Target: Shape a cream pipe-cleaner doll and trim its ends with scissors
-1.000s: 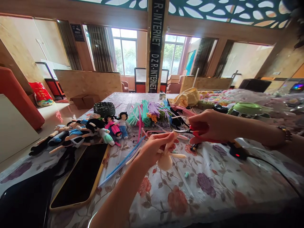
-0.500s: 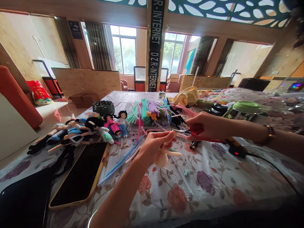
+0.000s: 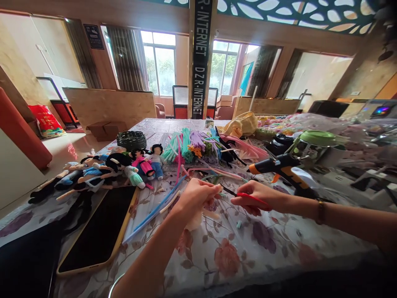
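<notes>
My left hand (image 3: 197, 200) is closed, thumb and fingertips pinching a small beige fuzzy piece (image 3: 211, 214), which looks like pipe cleaner and hangs partly hidden beneath the palm. In my right hand (image 3: 254, 194) are scissors (image 3: 253, 200) with red handles, their dark blades pointing left at the left fingertips. Whether the blades touch the beige piece I cannot tell. Just behind my right hand stands a black and orange glue gun (image 3: 279, 166). A small mint scrap (image 3: 238, 224) lies on the flowered tablecloth below the hands.
Several small dolls (image 3: 142, 163) lie at left near a dark wire basket (image 3: 131, 140). A phone (image 3: 99, 231) rests in front of them. Bundled pipe cleaners (image 3: 187, 145) are piled mid-table. Blue stems (image 3: 158, 211) lie beside my left arm. A green-lidded jar (image 3: 316, 140) stands at right.
My right hand has moved down and slightly left with the scissors, uncovering the glue gun. The scissor blades have lowered to my left fingertips. My left hand has shifted slightly down and left.
</notes>
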`<state>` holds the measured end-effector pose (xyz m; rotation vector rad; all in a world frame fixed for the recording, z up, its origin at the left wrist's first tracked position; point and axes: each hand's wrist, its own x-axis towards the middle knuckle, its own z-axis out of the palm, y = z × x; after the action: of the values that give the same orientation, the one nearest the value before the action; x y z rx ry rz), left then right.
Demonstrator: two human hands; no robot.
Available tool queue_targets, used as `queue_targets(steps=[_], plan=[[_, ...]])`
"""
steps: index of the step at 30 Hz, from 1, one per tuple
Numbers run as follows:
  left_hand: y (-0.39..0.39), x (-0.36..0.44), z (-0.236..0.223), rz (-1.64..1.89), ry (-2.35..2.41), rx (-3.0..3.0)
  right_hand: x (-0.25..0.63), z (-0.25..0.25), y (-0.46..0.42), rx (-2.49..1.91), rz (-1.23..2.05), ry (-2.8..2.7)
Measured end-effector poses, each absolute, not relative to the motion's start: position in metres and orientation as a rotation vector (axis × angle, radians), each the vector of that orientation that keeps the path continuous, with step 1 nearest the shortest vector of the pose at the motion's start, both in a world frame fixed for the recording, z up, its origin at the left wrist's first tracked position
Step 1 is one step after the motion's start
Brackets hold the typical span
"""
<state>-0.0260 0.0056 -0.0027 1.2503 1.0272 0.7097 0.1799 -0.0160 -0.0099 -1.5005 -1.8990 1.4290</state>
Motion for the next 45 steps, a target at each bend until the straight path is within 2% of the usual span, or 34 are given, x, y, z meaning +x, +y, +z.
queue_targets(steps=[6,19,23,40,45], plan=[[0.003,-0.026,0.001,0.678,1.053,1.292,0.181,-0.01,-0.022,-1.431,1.396,-1.966],[-0.001,-0.025,0.002,0.687,1.038,1.377,0.191,0.028,-0.019,-1.273,1.638,-2.386],[-0.002,-0.024,0.003,0.714,1.017,1.382,0.189,0.032,-0.015,-1.352,1.72,-2.299],[0.007,-0.023,-0.009,0.713,1.053,1.406,0.18,0.021,-0.011,-1.578,1.582,-2.177],[0.008,-0.023,-0.013,0.683,1.036,1.443,0.179,0.016,-0.009,-1.504,1.667,-2.131]])
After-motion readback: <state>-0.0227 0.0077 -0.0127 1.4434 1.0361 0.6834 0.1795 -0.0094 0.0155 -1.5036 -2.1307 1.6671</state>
